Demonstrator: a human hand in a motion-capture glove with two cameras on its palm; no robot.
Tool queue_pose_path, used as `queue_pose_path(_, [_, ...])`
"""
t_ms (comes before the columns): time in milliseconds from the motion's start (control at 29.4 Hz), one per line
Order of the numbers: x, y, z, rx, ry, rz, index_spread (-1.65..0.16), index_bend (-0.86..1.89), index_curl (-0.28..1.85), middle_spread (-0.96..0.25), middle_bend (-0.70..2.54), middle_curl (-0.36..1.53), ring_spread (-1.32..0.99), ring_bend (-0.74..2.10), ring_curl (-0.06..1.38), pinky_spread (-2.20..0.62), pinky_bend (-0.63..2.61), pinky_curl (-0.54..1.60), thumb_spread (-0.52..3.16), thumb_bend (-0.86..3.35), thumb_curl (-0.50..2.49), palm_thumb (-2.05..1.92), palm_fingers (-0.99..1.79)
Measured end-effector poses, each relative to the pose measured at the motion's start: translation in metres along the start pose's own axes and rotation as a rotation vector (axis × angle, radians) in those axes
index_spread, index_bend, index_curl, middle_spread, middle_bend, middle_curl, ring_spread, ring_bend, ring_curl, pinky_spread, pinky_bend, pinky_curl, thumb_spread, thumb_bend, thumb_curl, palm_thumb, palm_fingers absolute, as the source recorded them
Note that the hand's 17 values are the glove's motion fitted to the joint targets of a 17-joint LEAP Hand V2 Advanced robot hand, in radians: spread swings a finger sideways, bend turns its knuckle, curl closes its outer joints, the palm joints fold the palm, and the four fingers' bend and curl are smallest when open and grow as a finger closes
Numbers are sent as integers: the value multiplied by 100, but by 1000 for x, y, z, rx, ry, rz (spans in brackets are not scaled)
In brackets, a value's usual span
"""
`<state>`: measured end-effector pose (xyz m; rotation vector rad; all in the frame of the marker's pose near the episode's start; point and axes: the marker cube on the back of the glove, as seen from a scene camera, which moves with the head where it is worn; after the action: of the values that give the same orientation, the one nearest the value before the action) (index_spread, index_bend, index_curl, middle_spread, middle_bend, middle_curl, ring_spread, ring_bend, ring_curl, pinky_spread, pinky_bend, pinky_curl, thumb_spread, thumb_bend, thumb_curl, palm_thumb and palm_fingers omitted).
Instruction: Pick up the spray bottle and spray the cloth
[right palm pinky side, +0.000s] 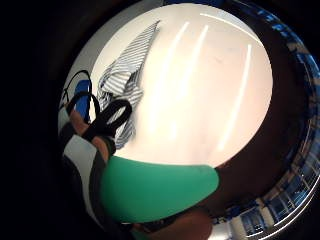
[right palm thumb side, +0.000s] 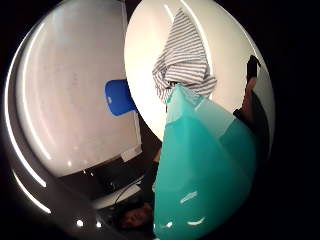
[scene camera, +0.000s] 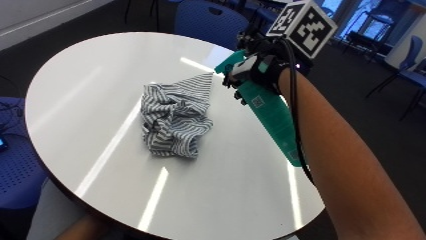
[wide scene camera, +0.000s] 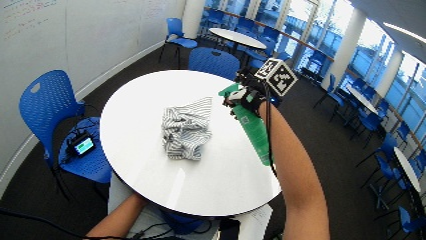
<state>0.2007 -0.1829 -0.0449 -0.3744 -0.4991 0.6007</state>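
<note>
The black-gloved right hand (scene camera: 256, 75), curled round the green plastic spray bottle (scene camera: 269, 112), aims its nozzle at the crumpled striped cloth (scene camera: 174, 120) mid-desk, bottle body trailing toward the person.

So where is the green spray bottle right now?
In the outside view, the green plastic spray bottle is held above the round white table in the gloved right hand, its nozzle beside the crumpled striped cloth.
</note>
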Motion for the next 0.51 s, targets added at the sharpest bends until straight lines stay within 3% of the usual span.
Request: queue_pose_path(509, [-66,8,29,-207,451,23,-30,30,59,-17,52,51,-19,59,45,-20,41,37,37,-3,73,94,134])
